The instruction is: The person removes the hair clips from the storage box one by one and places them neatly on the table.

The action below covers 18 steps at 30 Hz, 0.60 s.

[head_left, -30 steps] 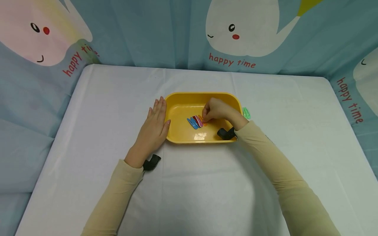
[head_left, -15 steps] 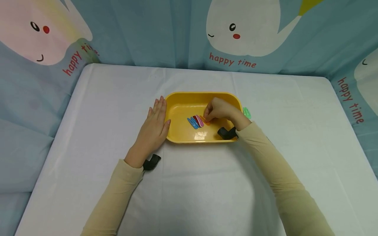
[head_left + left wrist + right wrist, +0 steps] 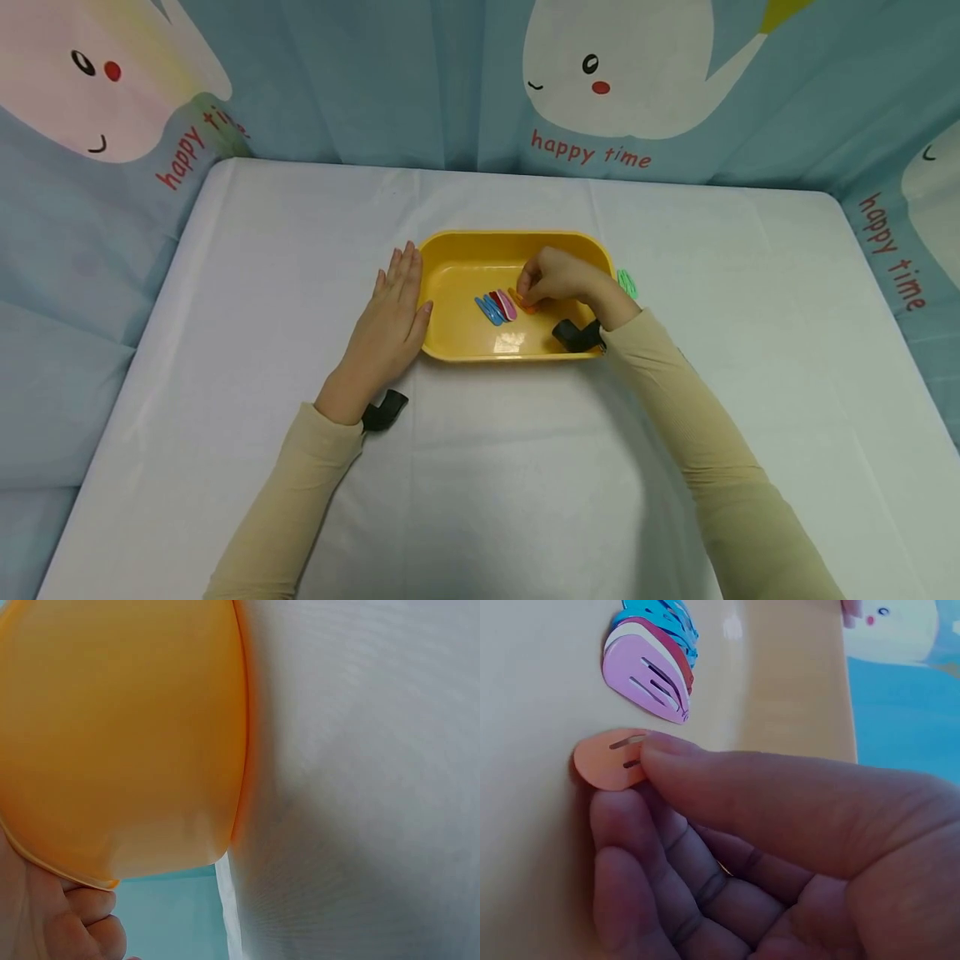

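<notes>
A yellow tray (image 3: 450,283) lies on the table. My left hand (image 3: 386,325) rests along its left end with straight fingers, right at the rim. Inside the tray, my right hand (image 3: 558,277) pinches an orange snap hair clip (image 3: 604,761) between thumb and fingers; the fingertips cover part of it. Just left of that hand is an overlapping row of hair clips: a pink clip (image 3: 641,671) nearest, then white and red edges, then blue clips (image 3: 489,310). In the right wrist view a small gap separates the orange clip from the pink one.
Green hair clips (image 3: 626,283) lie on the white tablecloth (image 3: 510,467) beyond the tray's right end. Black wrist mounts (image 3: 386,411) sit at both wrists. A blue curtain with whale prints (image 3: 390,83) hangs behind the table.
My right hand has shifted slightly to the right inside the tray, and the orange at its fingertips has drawn a little away from the pink clip. My left hand stays at the rim.
</notes>
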Tool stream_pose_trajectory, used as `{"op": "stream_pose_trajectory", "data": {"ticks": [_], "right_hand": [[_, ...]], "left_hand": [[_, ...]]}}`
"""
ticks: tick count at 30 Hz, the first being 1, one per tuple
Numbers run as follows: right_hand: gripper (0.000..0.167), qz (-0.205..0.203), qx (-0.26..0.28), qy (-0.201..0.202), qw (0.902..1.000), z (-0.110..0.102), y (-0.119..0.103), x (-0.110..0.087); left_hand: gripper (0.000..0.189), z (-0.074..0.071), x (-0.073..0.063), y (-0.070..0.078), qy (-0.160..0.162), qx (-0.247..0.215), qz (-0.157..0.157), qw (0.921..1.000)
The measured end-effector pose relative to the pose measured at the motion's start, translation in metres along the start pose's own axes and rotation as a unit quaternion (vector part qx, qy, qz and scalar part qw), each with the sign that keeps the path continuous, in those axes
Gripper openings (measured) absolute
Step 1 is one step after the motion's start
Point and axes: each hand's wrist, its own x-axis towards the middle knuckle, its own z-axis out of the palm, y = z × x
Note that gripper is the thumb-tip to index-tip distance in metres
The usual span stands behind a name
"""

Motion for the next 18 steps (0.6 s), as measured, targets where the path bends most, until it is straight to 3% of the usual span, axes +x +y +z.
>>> {"op": "stream_pose_trajectory", "data": {"ticks": [18], "right_hand": [[0.009,-0.009,0.045,0.041,0.9981,-0.0028,-0.0011,-0.0056]], "left_hand": [[0.061,0.0003,-0.0001,-0.0006,0.001,0.000,0.000,1.0000]]}}
